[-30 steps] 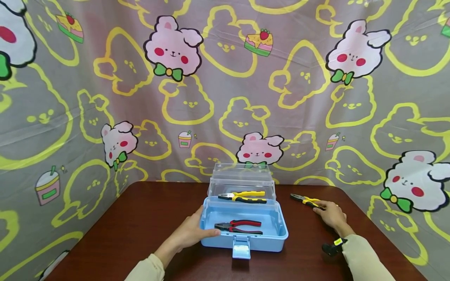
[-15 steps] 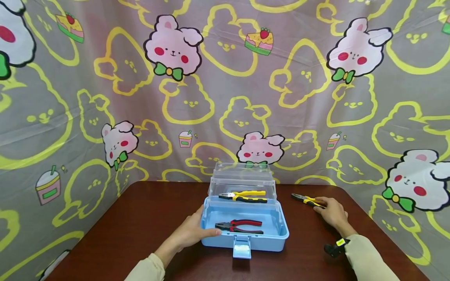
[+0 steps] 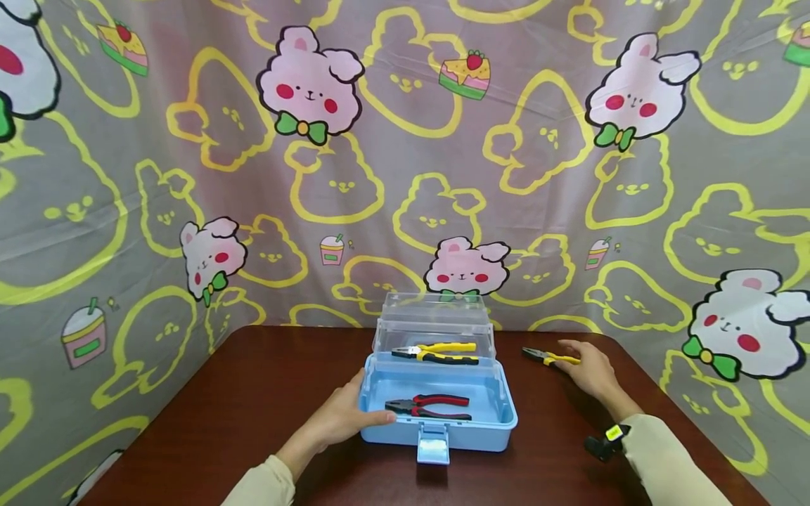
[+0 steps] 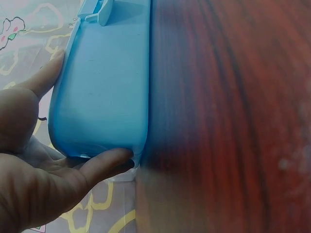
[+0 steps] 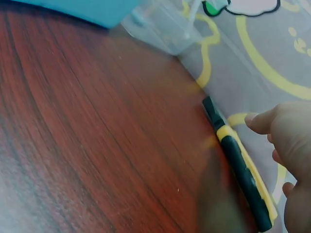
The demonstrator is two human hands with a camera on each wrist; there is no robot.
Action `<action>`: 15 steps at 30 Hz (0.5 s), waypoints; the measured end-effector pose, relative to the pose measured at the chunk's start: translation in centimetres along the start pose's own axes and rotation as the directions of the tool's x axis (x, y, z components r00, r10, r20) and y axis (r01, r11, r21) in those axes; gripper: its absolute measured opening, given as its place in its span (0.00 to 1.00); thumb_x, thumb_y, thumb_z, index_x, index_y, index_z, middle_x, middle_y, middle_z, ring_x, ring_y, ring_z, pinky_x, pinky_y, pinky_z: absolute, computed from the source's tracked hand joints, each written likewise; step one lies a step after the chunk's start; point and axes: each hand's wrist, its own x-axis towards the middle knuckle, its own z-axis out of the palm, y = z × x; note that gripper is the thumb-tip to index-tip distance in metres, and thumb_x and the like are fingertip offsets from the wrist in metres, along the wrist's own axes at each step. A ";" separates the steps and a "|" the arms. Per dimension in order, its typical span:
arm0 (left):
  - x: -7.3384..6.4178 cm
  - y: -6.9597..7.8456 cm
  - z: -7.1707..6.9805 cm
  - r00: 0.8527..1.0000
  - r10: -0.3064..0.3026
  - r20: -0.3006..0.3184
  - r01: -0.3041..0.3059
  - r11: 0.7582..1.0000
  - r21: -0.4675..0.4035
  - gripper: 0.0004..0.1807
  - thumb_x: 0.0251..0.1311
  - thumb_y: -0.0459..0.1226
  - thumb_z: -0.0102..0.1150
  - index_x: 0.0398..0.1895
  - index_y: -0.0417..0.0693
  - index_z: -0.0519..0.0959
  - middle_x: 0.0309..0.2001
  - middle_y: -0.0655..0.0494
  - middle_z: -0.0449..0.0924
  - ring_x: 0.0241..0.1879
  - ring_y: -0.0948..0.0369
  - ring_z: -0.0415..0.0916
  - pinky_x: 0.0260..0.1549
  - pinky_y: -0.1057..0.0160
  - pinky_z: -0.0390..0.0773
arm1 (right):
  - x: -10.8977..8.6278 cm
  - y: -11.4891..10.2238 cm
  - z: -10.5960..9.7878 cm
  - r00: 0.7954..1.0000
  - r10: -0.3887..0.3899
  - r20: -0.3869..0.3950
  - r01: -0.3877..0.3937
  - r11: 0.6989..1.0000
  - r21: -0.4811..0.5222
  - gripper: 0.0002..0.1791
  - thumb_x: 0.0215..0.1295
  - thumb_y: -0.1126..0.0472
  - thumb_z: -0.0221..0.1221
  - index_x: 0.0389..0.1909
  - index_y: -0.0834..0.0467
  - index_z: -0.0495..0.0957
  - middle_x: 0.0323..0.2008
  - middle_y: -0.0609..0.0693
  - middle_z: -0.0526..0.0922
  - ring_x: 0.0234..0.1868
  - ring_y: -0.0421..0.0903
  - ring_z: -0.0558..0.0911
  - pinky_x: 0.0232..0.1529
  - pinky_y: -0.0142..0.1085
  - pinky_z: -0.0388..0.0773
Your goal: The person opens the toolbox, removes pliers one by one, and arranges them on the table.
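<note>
And here the left hand (image 3: 338, 419) is gripping the blue box (image 3: 477, 438) by its left end, thumb on the front rim, seemingly keeping it steady. Across from me, the right hand (image 3: 591, 369) is hovering with relaxed fingers, grasping nothing, near the yellow-and-black pliers (image 5: 240, 167). Those are lying on the table (image 3: 285, 379), right of the box, handles facing that hand, likely for easy reach. Red-handled pliers (image 3: 415, 407) are resting inside, flat against the box's roomy floor.
</note>
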 end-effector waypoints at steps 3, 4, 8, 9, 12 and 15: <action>0.0 0.0 -0.1 1.000 -0.001 -0.002 0.001 1.000 0.005 0.63 0.54 0.54 0.78 0.82 0.40 0.49 0.69 0.36 0.70 0.58 0.43 0.76 0.57 0.36 0.74 | 0.3 -0.8 0.1 0.999 -0.034 0.005 0.033 0.999 0.040 0.27 0.66 0.62 0.69 0.64 0.68 0.77 0.54 0.70 0.81 0.56 0.71 0.78 0.52 0.65 0.73; -0.1 0.0 -0.1 1.000 -0.002 -0.002 0.002 1.000 0.004 0.63 0.54 0.54 0.78 0.82 0.40 0.49 0.69 0.36 0.70 0.58 0.43 0.77 0.57 0.36 0.74 | 0.4 -1.1 0.1 0.999 -0.041 0.009 0.040 0.998 0.055 0.28 0.66 0.63 0.69 0.64 0.68 0.76 0.54 0.70 0.81 0.56 0.71 0.78 0.53 0.65 0.74; -0.2 0.0 -0.1 1.000 -0.009 0.000 0.009 1.000 0.007 0.64 0.54 0.56 0.78 0.82 0.39 0.48 0.69 0.35 0.70 0.58 0.44 0.76 0.58 0.36 0.73 | 0.6 -2.3 0.0 0.998 -0.063 0.009 0.062 0.993 0.097 0.28 0.66 0.64 0.69 0.65 0.69 0.75 0.53 0.70 0.81 0.55 0.70 0.80 0.52 0.63 0.75; -0.2 0.0 -0.1 1.000 -0.010 -0.001 0.010 1.000 0.008 0.64 0.54 0.56 0.78 0.82 0.38 0.48 0.69 0.35 0.70 0.58 0.45 0.76 0.58 0.36 0.73 | 0.7 -2.6 0.0 0.998 -0.070 0.005 0.069 0.992 0.102 0.28 0.66 0.65 0.69 0.65 0.68 0.75 0.53 0.69 0.81 0.55 0.70 0.80 0.52 0.63 0.75; -0.3 0.0 -0.1 1.000 -0.006 -0.006 0.006 1.000 0.011 0.64 0.54 0.56 0.78 0.82 0.37 0.49 0.69 0.35 0.70 0.58 0.45 0.76 0.59 0.37 0.73 | 1.0 -3.4 0.0 0.996 -0.092 -0.003 0.091 0.990 0.110 0.28 0.66 0.63 0.69 0.65 0.68 0.75 0.53 0.68 0.82 0.55 0.68 0.80 0.52 0.62 0.75; -0.3 0.0 -0.1 1.000 0.004 -0.011 -0.004 1.000 0.007 0.64 0.54 0.55 0.78 0.82 0.36 0.49 0.70 0.35 0.69 0.59 0.45 0.76 0.59 0.37 0.73 | 1.2 -4.3 0.0 0.995 -0.101 0.003 0.100 0.987 0.123 0.29 0.66 0.62 0.70 0.65 0.68 0.75 0.53 0.67 0.82 0.55 0.68 0.80 0.53 0.62 0.76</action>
